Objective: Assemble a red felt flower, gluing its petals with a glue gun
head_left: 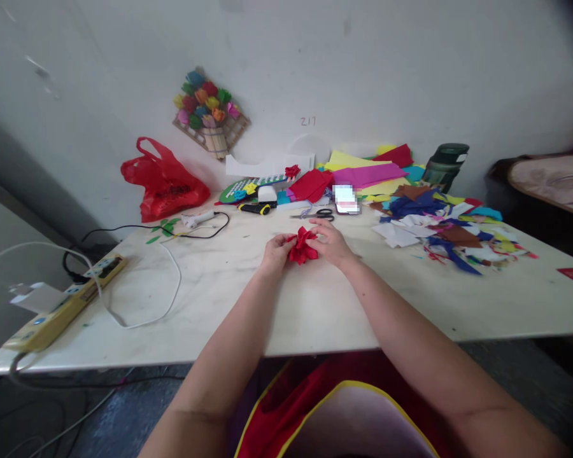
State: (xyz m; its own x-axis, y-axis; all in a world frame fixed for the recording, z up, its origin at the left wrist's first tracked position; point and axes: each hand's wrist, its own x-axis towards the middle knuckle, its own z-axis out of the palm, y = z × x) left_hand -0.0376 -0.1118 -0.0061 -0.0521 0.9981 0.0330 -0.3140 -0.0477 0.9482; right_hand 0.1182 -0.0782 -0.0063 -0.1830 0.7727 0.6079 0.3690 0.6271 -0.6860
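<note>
A crumpled red paper flower (302,247) sits between both hands just above the white table (315,305). My left hand (277,250) pinches its left side and my right hand (331,243) grips its right side, fingers curled over the petals. Behind the hands lie black-handled scissors (316,215) and a phone (346,199).
A heap of coloured paper scraps (439,232) spreads at right, with stacked coloured sheets (363,173) and a dark green bottle (444,165) behind. A red plastic bag (165,181), a glue gun with cable (198,220) and a yellow power strip (67,302) lie left. A paper-flower craft (209,114) hangs on the wall.
</note>
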